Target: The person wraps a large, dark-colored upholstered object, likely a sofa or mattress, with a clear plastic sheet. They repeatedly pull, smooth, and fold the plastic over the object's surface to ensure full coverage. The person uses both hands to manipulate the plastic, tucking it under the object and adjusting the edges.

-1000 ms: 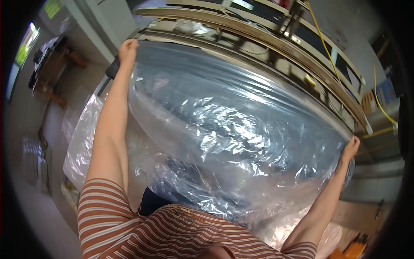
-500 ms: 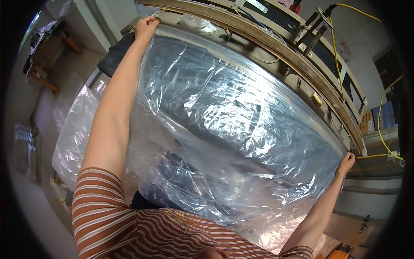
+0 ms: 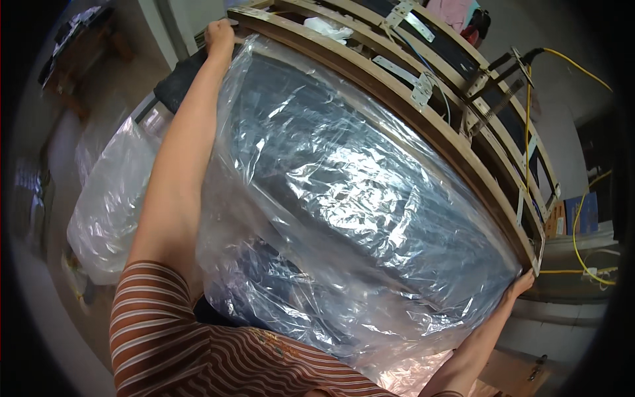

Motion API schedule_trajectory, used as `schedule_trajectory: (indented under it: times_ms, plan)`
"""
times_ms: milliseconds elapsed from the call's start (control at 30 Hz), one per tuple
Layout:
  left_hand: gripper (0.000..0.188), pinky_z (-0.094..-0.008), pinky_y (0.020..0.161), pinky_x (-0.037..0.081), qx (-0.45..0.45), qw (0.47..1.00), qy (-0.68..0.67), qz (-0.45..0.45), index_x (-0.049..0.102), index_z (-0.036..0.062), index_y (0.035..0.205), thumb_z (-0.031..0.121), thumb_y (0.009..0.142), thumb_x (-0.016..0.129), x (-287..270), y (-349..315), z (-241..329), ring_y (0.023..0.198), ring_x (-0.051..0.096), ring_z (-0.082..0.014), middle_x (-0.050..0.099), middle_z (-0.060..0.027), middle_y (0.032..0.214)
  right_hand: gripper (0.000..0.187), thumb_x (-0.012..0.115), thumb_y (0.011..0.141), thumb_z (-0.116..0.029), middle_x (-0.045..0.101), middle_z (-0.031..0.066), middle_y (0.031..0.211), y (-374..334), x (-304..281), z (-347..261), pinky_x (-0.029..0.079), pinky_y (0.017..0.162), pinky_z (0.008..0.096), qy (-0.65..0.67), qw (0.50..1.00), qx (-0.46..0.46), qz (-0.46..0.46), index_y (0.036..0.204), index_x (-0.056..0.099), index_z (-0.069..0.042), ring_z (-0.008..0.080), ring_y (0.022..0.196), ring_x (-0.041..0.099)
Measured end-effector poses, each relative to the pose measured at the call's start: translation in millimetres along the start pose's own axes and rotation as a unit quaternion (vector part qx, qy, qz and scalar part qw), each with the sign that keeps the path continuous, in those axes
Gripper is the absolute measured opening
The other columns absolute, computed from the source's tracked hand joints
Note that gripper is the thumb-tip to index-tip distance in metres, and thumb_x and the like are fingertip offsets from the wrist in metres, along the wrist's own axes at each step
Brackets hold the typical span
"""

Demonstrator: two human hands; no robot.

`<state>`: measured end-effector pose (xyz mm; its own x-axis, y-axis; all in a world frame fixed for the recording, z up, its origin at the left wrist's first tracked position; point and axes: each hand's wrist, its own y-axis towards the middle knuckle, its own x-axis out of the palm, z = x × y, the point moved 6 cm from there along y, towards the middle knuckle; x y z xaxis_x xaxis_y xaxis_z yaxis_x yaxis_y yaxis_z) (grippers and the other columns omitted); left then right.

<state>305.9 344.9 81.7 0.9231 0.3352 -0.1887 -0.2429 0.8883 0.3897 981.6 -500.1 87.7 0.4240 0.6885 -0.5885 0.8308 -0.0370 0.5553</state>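
A large sheet of clear plastic film (image 3: 278,178) spreads between my arms, crinkled and shiny over a dark surface. My left hand (image 3: 220,38) is closed at the film's far left corner, beside the left end of a curved wooden frame (image 3: 370,109). What its fingertips pinch is partly hidden. My right hand (image 3: 519,286) is closed on the film's right corner, close under the frame's right end. The frame's front bar lies along the film's far edge and covers it. Near my body the film hangs in loose folds.
The frame carries metal brackets (image 3: 422,89), a hinged lever with a spring (image 3: 506,99) and a yellow cable (image 3: 528,119). A white crumpled piece (image 3: 329,30) lies on it. Bundled clear plastic (image 3: 109,205) is at the left. Beyond the frame's right end stands a blue box (image 3: 583,212).
The wooden frame has come down and nearer, over the film's far edge. My right hand has moved down and slightly left in the picture; my left hand has shifted slightly left.
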Motion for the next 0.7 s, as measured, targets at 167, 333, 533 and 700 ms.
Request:
schedule_trajectory:
  times_ms: [167, 333, 533, 700]
  plan:
    - [0.069, -0.0422, 0.102, 0.033, 0.054, 0.922, 0.232, -0.305, 0.061, 0.0058, 0.122, 0.062, 0.085, 0.048, 71.5, -61.8, 26.7, 0.121, 0.049, -0.0279, 0.060, -0.0135, 0.123, 0.059, 0.048, 0.093, -0.045, 0.056, 0.0148, 0.123, -4.3, -38.3, 18.9, 0.040, 0.097, 0.0350, 0.329, 0.905, 0.220, -0.158, 0.124, 0.054, 0.004, 0.0241, 0.115, 0.052]
    - [0.044, -0.0333, 0.088, 0.049, -0.120, 0.938, -0.089, -0.312, 0.059, -0.0006, 0.121, 0.031, 0.091, 0.057, -68.7, 84.2, -40.8, 0.100, 0.061, -0.0246, 0.062, -0.0141, 0.116, 0.040, 0.048, 0.095, -0.040, 0.059, 0.0043, 0.113, -64.9, -78.5, -60.1, 0.036, 0.094, 0.0313, 0.342, 0.923, 0.131, -0.121, 0.114, 0.058, -0.006, 0.0162, 0.108, 0.051]
    - [0.063, -0.0396, 0.086, 0.048, -0.160, 0.949, 0.216, -0.168, 0.061, -0.0047, 0.115, 0.048, 0.081, 0.064, -152.0, 117.1, -51.1, 0.101, 0.060, -0.0262, 0.063, -0.0121, 0.114, 0.024, 0.045, 0.097, -0.025, 0.050, -0.0010, 0.076, -233.6, -209.9, -33.2, 0.036, 0.065, 0.0225, 0.280, 0.934, 0.152, -0.160, 0.083, 0.053, -0.007, 0.0079, 0.068, 0.044]
    - [0.045, -0.0395, 0.099, 0.040, 0.392, 0.776, 0.462, -0.176, 0.057, 0.0008, 0.123, 0.027, 0.087, 0.060, -162.1, 147.2, 25.2, 0.114, 0.055, -0.0317, 0.059, -0.0178, 0.122, 0.018, 0.059, 0.088, -0.014, 0.052, 0.0024, 0.068, -345.6, -166.8, -32.6, 0.040, 0.060, 0.0264, 0.173, 0.903, 0.112, -0.376, 0.077, 0.058, 0.000, 0.0089, 0.065, 0.047]
